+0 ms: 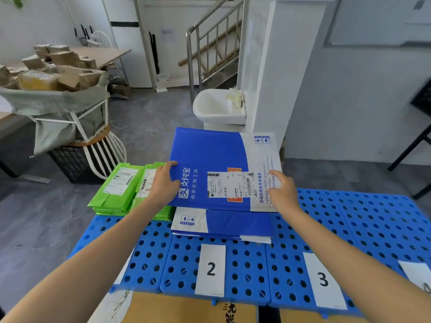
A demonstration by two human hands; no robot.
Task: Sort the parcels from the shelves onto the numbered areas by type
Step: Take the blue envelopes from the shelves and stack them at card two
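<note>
A flat blue-and-white padded mailer point(219, 164) is pinched at opposite edges by the left hand point(164, 184) and right hand point(283, 191); it is best lowered level, squared with the matching mailer stack point(224, 223).

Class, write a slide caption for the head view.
Left hand and right hand hold a blue-and-white mailer over the matching stack behind label 2, beside green parcels.

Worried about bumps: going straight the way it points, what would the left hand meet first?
The left hand grips the blue-and-white padded mailer; beyond it, probably the white ceramic basin, depth unclear.
</note>
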